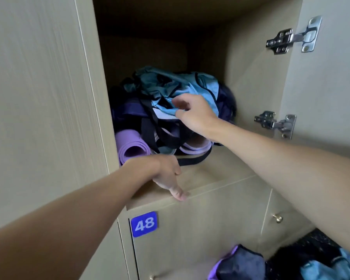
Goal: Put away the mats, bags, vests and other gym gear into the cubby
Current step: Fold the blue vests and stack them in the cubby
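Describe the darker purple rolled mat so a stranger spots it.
Find the open wooden cubby above the blue 48 plate. At its front left corner lies the rolled purple foam mat, spiral end outward. It is deeper purple than the lilac roll to its right.

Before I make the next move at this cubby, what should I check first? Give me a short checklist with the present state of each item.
1. Door of the cubby open: ok.
2. Space above the blue bag: ok.
3. Black strap tucked in: not ok, it trails toward the front edge.
4. Right hand gripping the blue bag: cannot tell.
5. Left hand free: ok, it rests open on the front edge.
6. All gear stored: not ok, bags lie below the cubby.
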`<state>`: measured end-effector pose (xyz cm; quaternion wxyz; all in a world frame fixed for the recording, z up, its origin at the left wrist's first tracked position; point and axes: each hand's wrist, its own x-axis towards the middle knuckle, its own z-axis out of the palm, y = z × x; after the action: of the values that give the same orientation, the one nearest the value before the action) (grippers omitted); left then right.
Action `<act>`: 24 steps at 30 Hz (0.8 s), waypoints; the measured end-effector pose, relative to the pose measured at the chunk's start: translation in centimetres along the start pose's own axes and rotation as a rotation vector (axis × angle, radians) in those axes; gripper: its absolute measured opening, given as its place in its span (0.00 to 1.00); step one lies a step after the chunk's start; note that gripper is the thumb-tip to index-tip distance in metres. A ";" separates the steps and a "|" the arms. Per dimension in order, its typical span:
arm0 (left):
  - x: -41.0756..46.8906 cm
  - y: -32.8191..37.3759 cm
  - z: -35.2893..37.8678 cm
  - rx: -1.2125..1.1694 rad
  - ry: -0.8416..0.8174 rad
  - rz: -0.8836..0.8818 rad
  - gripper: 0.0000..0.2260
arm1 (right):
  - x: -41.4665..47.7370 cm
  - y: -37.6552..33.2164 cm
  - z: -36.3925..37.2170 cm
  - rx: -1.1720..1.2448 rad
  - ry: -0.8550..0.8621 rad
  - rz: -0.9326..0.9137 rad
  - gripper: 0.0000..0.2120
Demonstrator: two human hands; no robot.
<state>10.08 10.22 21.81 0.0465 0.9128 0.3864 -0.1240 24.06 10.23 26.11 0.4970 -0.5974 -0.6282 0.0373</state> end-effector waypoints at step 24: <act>-3.9 20.8 35.0 -0.345 -0.170 0.452 0.12 | -52.7 19.5 -4.2 -0.078 -0.481 0.969 0.14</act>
<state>15.76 -13.27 -11.13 0.2597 0.9406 0.1835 -0.1190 29.80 -28.04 -14.88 0.2426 -0.8112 -0.3778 0.3746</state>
